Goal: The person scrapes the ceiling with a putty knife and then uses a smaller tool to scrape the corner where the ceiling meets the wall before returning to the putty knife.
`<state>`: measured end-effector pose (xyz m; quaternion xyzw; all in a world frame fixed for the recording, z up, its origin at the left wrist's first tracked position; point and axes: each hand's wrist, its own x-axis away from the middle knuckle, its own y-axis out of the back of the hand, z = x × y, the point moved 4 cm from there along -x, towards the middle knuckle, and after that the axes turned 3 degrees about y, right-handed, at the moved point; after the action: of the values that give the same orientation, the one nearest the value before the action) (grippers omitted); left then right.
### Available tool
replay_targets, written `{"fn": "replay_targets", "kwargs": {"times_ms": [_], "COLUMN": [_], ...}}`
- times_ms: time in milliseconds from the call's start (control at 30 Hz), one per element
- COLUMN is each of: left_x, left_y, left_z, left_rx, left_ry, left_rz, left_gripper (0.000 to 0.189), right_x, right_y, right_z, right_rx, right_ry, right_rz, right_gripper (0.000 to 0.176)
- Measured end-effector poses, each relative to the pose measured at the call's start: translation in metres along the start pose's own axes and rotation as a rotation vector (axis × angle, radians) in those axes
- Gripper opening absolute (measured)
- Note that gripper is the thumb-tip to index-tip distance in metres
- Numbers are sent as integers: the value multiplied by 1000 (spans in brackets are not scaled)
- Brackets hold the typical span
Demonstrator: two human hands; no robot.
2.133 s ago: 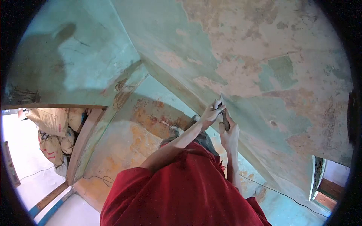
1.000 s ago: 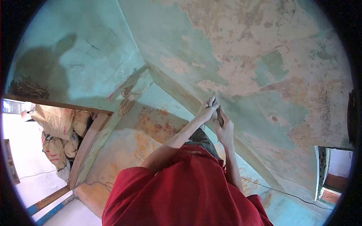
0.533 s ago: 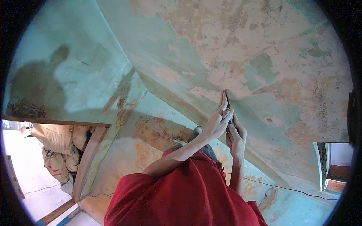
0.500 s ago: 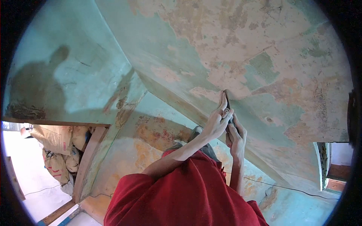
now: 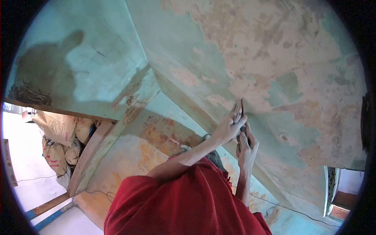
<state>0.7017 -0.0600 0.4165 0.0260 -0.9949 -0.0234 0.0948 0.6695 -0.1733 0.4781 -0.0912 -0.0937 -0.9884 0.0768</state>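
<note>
A dark, thin flat tool (image 5: 243, 127), seen almost edge-on, lies against the patchy wall (image 5: 258, 47). My left hand (image 5: 231, 124) is on its upper part, fingers stretched along it and the thumb closed over it. Lower down, my right hand (image 5: 246, 148) grips the same tool, fingers bent around its near end. Much of the tool is hidden by both hands, so its exact kind cannot be made out. Around its tip, the wall shows worn green paint and pale, beige bare patches.
A dark cable (image 5: 290, 208) runs across the lower right. Stacked sacks (image 5: 58, 129) show through an opening at left, beside a wooden post (image 5: 92, 156). My shoe (image 5: 205, 138) is partly visible beyond my arm. A second opening (image 5: 346, 186) lies at right.
The view has tilted and shifted. Both hands, with the tool still in them, have moved slightly up along the wall relative to its paint patches.
</note>
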Motion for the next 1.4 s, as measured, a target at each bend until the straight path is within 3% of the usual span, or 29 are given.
{"fn": "replay_targets", "kwargs": {"times_ms": [33,100,133,167,233,267,333,367,433,500,567,633,667,733,800,867,933,967,1033,1167,1233,1267,1300,1400], "left_x": [0,15,-2,0,9,12,16,20,39,78,110,141,149,156,149,137,117,105,81,46,33,25,15,-18], "left_y": [-6,6,-6,-3,2,6,8,12,18,31,37,47,53,67,70,76,68,67,59,36,22,12,-1,-43], "left_z": [10,-26,3,-2,2,9,44,63,109,120,168,208,222,241,265,259,216,200,170,126,109,105,109,113], "left_rx": [0,140,-75,-86,-50,-49,-75,-64,-288,-229,-298,-135,-126,-181,-104,-31,524,534,534,417,334,324,330,442], "left_ry": [7,-135,-411,-430,-257,-260,-179,-175,112,272,292,563,564,408,411,410,425,417,388,264,94,88,89,146], "left_rz": [4,-115,-338,-331,-164,-152,19,21,141,168,15,-61,-49,-242,-370,-510,-414,-431,-283,-440,-703,-715,-736,-640], "left_gripper": [65,65,66,66,60,60,54,54,42,42,40,37,37,41,41,42,42,42,39,41,37,36,36,36], "right_x": [-1,-4,-8,-11,-10,-13,-18,-11,15,41,74,104,114,114,113,106,95,87,69,24,4,-7,-18,-41], "right_y": [0,-3,1,7,18,30,51,61,76,95,111,138,139,149,158,167,176,180,187,191,194,199,205,199], "right_z": [-3,-9,-20,-21,-26,-47,-97,-115,-154,-209,-242,-310,-305,-304,-306,-309,-309,-309,-309,-296,-289,-299,-298,-287], "right_rx": [-1,-39,-68,-81,61,60,467,477,887,911,901,776,811,827,839,849,857,860,871,909,915,920,929,918], "right_ry": [-8,37,23,40,77,76,315,308,253,31,-189,-121,-384,-411,-451,-480,-503,-510,-499,-459,-415,-265,-255,-403], "right_rz": [-2,52,59,51,117,105,127,128,226,320,296,220,239,230,240,256,267,274,297,325,402,403,420,677], "right_gripper": [46,45,46,46,45,45,42,42,40,39,34,37,41,42,42,43,43,44,44,47,48,41,41,27]}}
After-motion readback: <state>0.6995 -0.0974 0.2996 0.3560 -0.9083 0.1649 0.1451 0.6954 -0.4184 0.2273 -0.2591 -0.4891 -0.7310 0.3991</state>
